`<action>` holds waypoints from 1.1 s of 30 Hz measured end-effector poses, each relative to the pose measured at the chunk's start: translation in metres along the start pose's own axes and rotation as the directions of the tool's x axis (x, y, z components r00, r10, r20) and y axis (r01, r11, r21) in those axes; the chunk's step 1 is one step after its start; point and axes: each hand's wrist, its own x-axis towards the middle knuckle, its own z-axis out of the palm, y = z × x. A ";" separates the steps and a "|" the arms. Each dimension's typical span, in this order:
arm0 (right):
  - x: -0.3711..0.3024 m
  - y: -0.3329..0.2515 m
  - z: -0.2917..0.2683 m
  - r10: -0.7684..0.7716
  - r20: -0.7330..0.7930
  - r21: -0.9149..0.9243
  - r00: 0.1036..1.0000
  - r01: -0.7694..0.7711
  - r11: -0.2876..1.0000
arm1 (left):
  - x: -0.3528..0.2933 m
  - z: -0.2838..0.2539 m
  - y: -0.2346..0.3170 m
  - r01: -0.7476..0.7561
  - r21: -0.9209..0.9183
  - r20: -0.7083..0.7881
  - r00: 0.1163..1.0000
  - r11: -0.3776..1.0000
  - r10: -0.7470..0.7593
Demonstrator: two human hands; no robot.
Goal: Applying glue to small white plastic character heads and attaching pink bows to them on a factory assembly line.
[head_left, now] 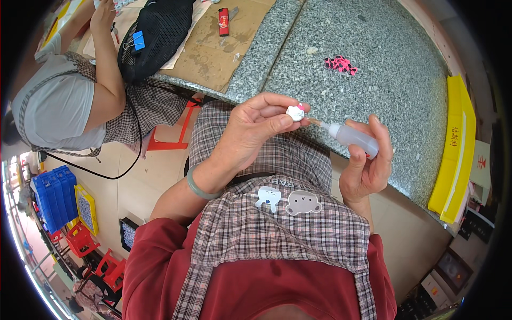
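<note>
Your left hand (255,124) pinches small white piece (294,113) with pink patch between thumb and fingers, near table (389,58) edge. Your right hand (369,173) grips translucent squeeze bottle (356,141), fingers curled round it, nozzle pointing left toward white piece; cannot tell whether tip touches. Pink, black-dotted bits (341,65) lie on table beyond your hands. Red lighter (223,22) rests on cardboard (205,60), farther left, near black mesh fabric (166,32).

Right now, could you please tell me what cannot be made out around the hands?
In the head view:
White-and-pink piece: partly hidden by the left hand.
Bottle: partly covered by the right hand.
Pink-and-black pieces: too small to count.
Co-worker's hand: its work, cut off by the top edge.
</note>
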 end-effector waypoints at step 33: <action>0.000 0.006 0.004 0.131 0.021 0.106 0.991 -0.133 0.985 | 0.005 -0.006 -0.004 0.028 0.031 -0.011 1.000 0.999 -0.028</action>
